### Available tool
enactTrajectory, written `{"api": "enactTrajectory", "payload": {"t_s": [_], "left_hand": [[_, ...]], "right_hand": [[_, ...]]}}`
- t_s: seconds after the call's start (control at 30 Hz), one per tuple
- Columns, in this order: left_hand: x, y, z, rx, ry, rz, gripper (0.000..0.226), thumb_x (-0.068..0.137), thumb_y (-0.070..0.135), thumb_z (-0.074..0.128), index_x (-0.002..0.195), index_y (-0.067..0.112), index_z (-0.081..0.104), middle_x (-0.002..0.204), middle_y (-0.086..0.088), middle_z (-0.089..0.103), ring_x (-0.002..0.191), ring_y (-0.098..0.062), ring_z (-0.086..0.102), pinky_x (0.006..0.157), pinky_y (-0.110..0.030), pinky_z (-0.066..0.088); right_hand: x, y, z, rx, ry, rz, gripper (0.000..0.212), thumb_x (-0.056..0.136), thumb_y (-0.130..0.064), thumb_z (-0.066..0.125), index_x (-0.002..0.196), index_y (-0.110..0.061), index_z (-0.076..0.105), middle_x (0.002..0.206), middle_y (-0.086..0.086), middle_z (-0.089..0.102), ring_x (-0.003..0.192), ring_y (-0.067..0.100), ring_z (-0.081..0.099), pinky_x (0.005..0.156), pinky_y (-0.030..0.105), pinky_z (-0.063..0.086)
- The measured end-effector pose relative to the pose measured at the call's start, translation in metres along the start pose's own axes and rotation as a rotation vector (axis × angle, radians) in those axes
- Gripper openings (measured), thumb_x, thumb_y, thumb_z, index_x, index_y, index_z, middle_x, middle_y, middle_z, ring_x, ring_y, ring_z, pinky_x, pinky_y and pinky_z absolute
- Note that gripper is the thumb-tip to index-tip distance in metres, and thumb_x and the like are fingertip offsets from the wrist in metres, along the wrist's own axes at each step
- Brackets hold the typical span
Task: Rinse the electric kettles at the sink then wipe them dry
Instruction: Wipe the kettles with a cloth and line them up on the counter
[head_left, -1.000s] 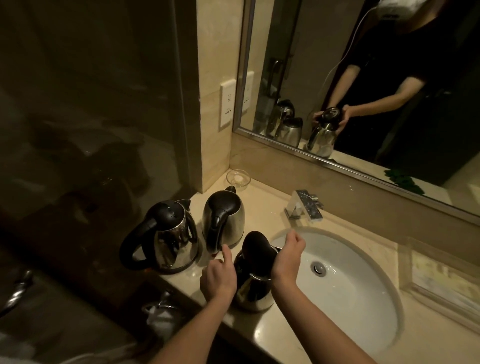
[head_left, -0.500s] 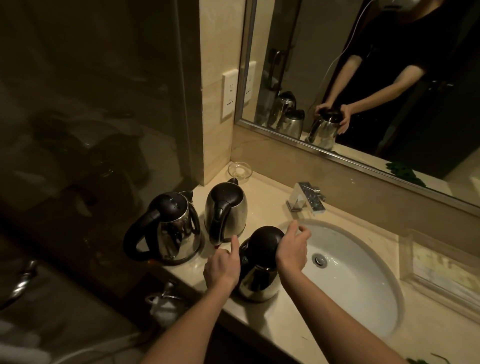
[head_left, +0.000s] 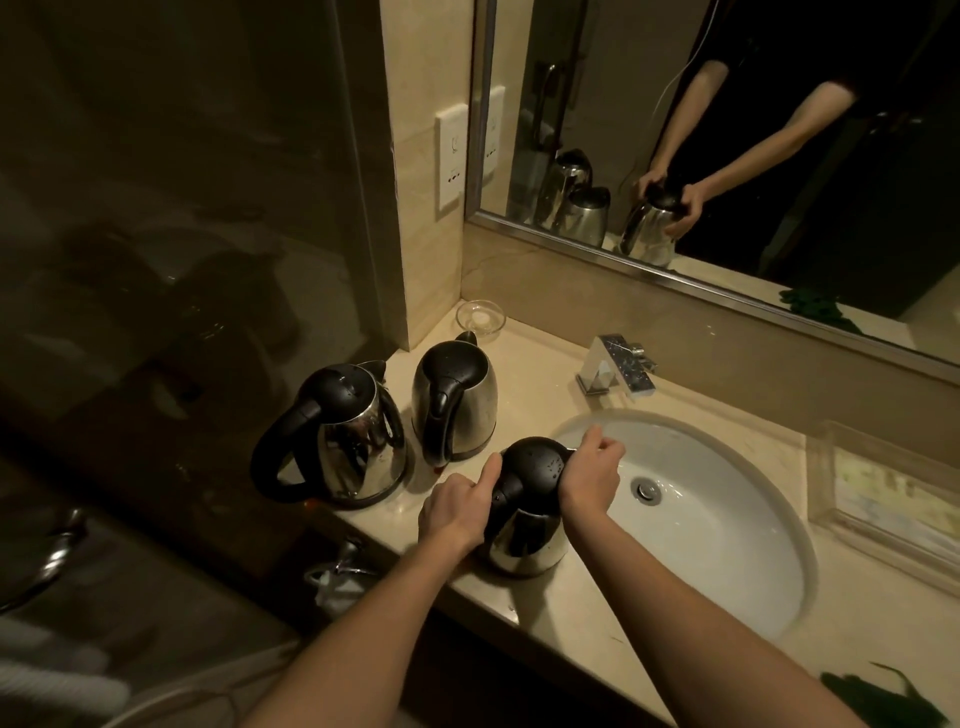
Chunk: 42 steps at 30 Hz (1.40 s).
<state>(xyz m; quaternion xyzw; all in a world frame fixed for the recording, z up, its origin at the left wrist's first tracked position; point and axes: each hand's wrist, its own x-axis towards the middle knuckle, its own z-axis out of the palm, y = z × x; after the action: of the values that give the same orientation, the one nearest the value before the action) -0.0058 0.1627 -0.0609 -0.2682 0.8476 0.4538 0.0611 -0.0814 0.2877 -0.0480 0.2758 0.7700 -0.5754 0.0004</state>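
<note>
- As I judge it, I am opening the near kettle (head_left: 527, 512) ahead of its rinse. It stands upright on the worktop (head_left: 571, 618) at the left rim of the sink (head_left: 737, 551), with its lid down.
- My left hand (head_left: 454, 512) is curled round the black handle on the kettle's left side, the thumb stretched up against the back edge of the lid.
- My right hand (head_left: 589, 480) is curled at the spout side of the lid, over the basin's edge. The fingers seem to pinch the lid's front, but I cannot tell exactly what they hold.
- The kettle sits between my two hands, and both touch it.
- Next, I reckon the lid must come up and the kettle go under the tap (head_left: 615, 364). The lid looks beaded with drops, so the handle wants a firm hold.
- The middle kettle (head_left: 454, 400) and the far-left kettle (head_left: 353, 436) stand just beside it, untouched.
</note>
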Motion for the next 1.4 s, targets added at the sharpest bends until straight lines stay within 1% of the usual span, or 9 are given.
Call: {"api": "enactTrajectory", "payload": {"t_s": [0.13,0.33,0.43,0.53,0.63,0.8,0.97,1.07,1.4], "left_hand": [[-0.011,0.000,0.008,-0.066,0.001,-0.058,0.078,0.085,0.080,0.021,0.065,0.013,0.054,0.062,-0.007,0.062,0.056,-0.023,0.066,0.072,-0.038,0.057],[-0.039,0.008,0.038,-0.146,0.076,-0.235,0.095,0.073,0.089,0.008,0.080,0.014,0.066,0.079,-0.009,0.070,0.076,-0.027,0.069,0.080,-0.041,0.056],[-0.050,0.014,0.055,-0.160,0.052,-0.242,0.101,0.066,0.092,0.006,0.085,0.014,0.068,0.080,-0.008,0.070,0.077,-0.027,0.068,0.080,-0.041,0.056],[-0.063,0.017,0.069,-0.148,0.058,-0.199,0.090,0.082,0.083,0.016,0.092,0.011,0.071,0.086,-0.008,0.069,0.082,-0.024,0.066,0.079,-0.036,0.054],[-0.076,0.018,0.084,-0.133,0.078,-0.184,0.088,0.085,0.079,0.018,0.092,0.010,0.071,0.088,-0.009,0.069,0.083,-0.025,0.064,0.077,-0.035,0.052],[-0.095,0.020,0.105,-0.169,0.095,-0.171,0.107,0.066,0.092,0.003,0.084,0.012,0.072,0.081,-0.009,0.069,0.079,-0.026,0.065,0.080,-0.041,0.055],[-0.107,0.030,0.122,-0.164,0.087,-0.192,0.120,0.054,0.099,-0.006,0.083,0.012,0.071,0.081,-0.010,0.069,0.079,-0.029,0.066,0.081,-0.042,0.056],[-0.117,0.039,0.129,-0.137,0.080,-0.175,0.114,0.060,0.096,-0.002,0.083,0.011,0.071,0.080,-0.010,0.069,0.079,-0.028,0.065,0.080,-0.043,0.056],[-0.118,0.038,0.141,-0.077,0.126,-0.089,0.086,0.088,0.077,0.017,0.069,0.009,0.066,0.071,-0.012,0.066,0.069,-0.026,0.064,0.064,-0.034,0.050]], "right_hand": [[0.001,0.002,-0.002,0.012,0.010,-0.060,0.029,0.101,-0.041,0.034,0.107,-0.015,0.045,0.098,0.009,0.057,0.093,0.030,0.053,0.084,0.040,0.041],[0.011,0.007,-0.016,0.013,-0.090,-0.104,0.028,0.095,-0.046,0.037,0.104,-0.021,0.048,0.102,0.008,0.066,0.094,0.025,0.058,0.083,0.039,0.043],[0.017,0.013,-0.033,0.017,-0.105,-0.105,0.026,0.095,-0.049,0.037,0.101,-0.026,0.047,0.097,0.007,0.071,0.093,0.022,0.061,0.085,0.040,0.045],[0.017,0.017,-0.051,0.034,-0.102,-0.109,0.026,0.097,-0.045,0.038,0.103,-0.022,0.049,0.093,0.006,0.071,0.087,0.011,0.057,0.082,0.036,0.038],[0.019,0.023,-0.065,0.036,-0.083,-0.128,0.030,0.093,-0.049,0.039,0.099,-0.022,0.051,0.090,0.006,0.072,0.092,0.019,0.063,0.086,0.040,0.045],[0.021,0.031,-0.090,0.050,-0.080,-0.126,0.031,0.097,-0.045,0.041,0.105,-0.018,0.053,0.086,0.002,0.070,0.091,0.019,0.060,0.088,0.039,0.044],[0.029,0.042,-0.112,0.053,-0.047,-0.113,0.032,0.084,-0.056,0.038,0.089,-0.027,0.052,0.086,0.003,0.072,0.098,0.023,0.061,0.094,0.046,0.046],[0.033,0.046,-0.127,0.067,-0.047,-0.122,0.028,0.093,-0.047,0.040,0.096,-0.021,0.053,0.088,0.005,0.072,0.095,0.022,0.061,0.090,0.042,0.046],[0.036,0.057,-0.147,0.068,-0.105,-0.116,0.028,0.088,-0.047,0.040,0.100,-0.023,0.052,0.105,0.007,0.065,0.098,0.023,0.060,0.088,0.041,0.047]]}}
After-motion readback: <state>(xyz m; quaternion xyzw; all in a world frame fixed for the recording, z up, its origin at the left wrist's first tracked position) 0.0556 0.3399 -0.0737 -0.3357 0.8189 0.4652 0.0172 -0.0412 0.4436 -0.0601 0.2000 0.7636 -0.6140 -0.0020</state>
